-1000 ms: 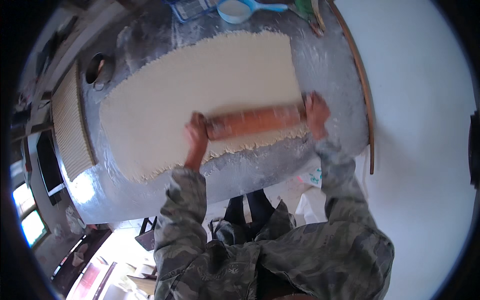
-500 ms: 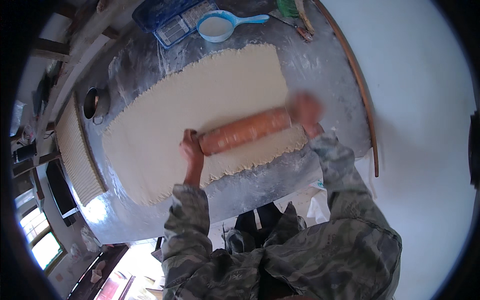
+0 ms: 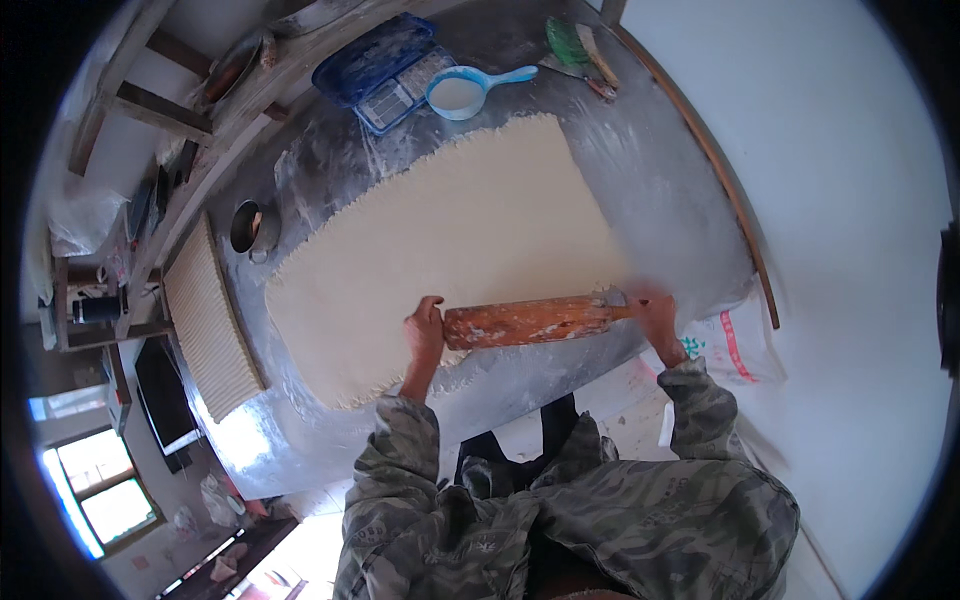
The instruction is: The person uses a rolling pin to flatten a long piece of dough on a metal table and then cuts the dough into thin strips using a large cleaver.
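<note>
- While your left hand [image 3: 425, 333] is curled closed at the left end of the pin [image 3: 530, 321], your right hand [image 3: 656, 316] is closed round its right handle; the left handle is hidden in your grip.
- Pin: wooden, reddish brown with pale smears, set crosswise in front of you, right end slightly farther off.
- Position: over the near edge of the dough [image 3: 450, 230], toward its right side. Cannot tell whether it presses down or sits just above.
- Dough: one broad, flat, pale sheet with ragged edges, spread on the grey table [image 3: 650, 170].
- Left of the dough: a metal mug [image 3: 264, 236] stands near it; farther left lie ridged pale strips [image 3: 210, 325], side by side.
- Beyond the dough: a blue case [image 3: 362, 68], lid open, with a blue dipper [image 3: 466, 112] of white powder just beside it; to the right, a green item [image 3: 566, 42].
- Right: a wooden strip [image 3: 700, 137] runs along the table's edge.
- Your sleeves [image 3: 395, 440]: camouflage, both reaching the wrists.
</note>
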Demonstrator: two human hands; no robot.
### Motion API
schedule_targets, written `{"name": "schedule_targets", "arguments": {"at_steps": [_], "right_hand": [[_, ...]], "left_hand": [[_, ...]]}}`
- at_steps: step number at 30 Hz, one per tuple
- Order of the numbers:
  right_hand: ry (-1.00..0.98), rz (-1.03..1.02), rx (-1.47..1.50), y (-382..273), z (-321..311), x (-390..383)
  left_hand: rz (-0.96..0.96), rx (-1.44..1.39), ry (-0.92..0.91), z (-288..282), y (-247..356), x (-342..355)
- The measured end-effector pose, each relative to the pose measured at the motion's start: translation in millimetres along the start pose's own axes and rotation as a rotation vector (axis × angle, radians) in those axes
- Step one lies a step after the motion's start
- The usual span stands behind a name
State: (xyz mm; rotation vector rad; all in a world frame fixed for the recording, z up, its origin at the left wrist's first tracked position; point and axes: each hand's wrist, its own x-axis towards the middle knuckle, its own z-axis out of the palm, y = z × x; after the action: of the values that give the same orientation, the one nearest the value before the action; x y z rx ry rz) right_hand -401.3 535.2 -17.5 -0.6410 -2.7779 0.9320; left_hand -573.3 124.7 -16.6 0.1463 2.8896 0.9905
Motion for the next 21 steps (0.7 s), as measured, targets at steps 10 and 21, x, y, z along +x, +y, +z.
{"name": "schedule_targets", "arguments": {"at_steps": [10, 21], "right_hand": [[-0.144, -0.004, 0.255, -187, 120, -204], [-0.101, 0.018, -0.074, -264, 208, -270]], "left_hand": [[0.353, 0.074, -0.123, -98, -168, 109], [0.455, 0.065, -0.177, -74, -210, 154]]}}
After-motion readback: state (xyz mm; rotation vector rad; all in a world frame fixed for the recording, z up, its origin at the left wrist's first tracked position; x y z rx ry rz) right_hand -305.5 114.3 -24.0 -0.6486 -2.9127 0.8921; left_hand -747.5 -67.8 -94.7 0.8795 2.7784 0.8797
